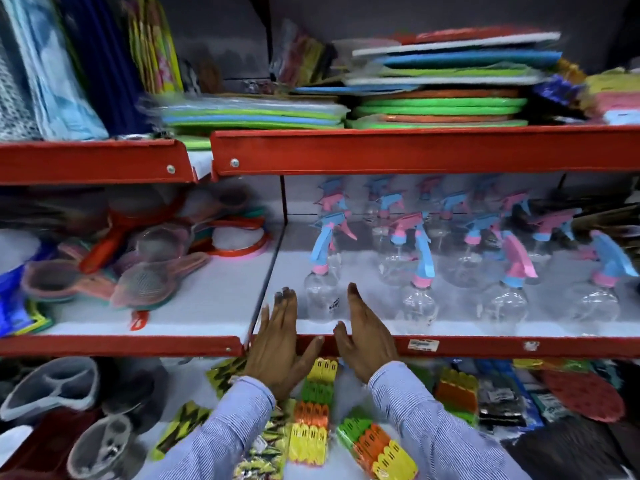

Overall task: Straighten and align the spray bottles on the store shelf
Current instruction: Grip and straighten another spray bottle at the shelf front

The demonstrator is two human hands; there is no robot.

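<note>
Several clear spray bottles with pink and blue trigger heads stand in loose rows on the white middle shelf (467, 329). The front-left spray bottle (323, 271) stands between my two hands. My left hand (278, 344) is flat and open just left of it, fingers pointing into the shelf. My right hand (367, 337) is open just right of it, palm facing the bottle. Neither hand holds anything. Another front bottle (419, 292) leans beside my right hand, and more bottles (509, 289) stand tilted at different angles to the right.
A red shelf lip (485, 346) with a price tag runs along the front. Plastic strainers (149, 282) fill the left bay. Foam mats (440, 109) are stacked on the shelf above. Packs of clothes pegs (315, 410) lie on the shelf below my wrists.
</note>
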